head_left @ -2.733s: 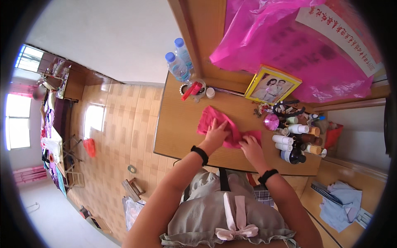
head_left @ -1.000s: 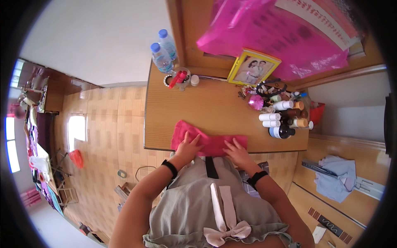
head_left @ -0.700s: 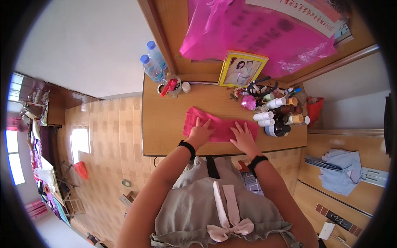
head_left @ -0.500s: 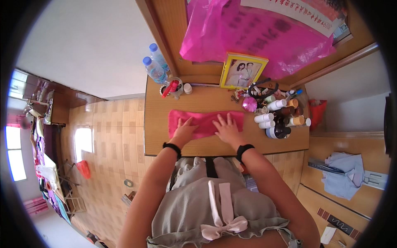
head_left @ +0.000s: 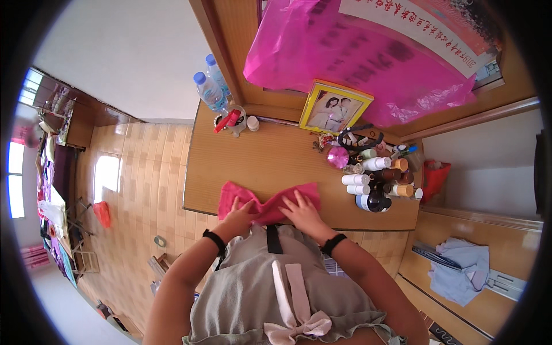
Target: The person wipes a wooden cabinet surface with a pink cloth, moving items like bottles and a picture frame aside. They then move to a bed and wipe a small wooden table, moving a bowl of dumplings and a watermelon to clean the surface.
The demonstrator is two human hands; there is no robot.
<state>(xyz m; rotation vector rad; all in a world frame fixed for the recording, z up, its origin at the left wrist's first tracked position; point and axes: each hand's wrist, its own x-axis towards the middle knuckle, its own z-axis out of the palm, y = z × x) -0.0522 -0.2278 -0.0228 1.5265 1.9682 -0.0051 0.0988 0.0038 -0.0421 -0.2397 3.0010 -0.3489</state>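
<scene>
A folded pink cloth [head_left: 267,210] lies along the front edge of the wooden tabletop [head_left: 259,155], and its middle dips into creases. My left hand [head_left: 237,218] rests on its left part, fingers spread over the fabric. On the right part, my right hand [head_left: 302,214] lies with fingers stretched out and apart. Both palms are near the table's edge, close to my body. Whether the cloth's lower edge hangs over the table edge is partly hidden by my hands and clothing.
Several bottles and jars [head_left: 376,184] crowd the table's right side, beside a pink faceted ball [head_left: 337,156]. A yellow photo frame [head_left: 313,103] leans at the back. At the back left stand water bottles [head_left: 210,92], a clear cup [head_left: 236,127] and a small white jar [head_left: 253,123].
Both hands have drawn the pink cloth from the middle of the table to its front edge. It was flat before and is now creased in the middle. The view has shifted slightly.
</scene>
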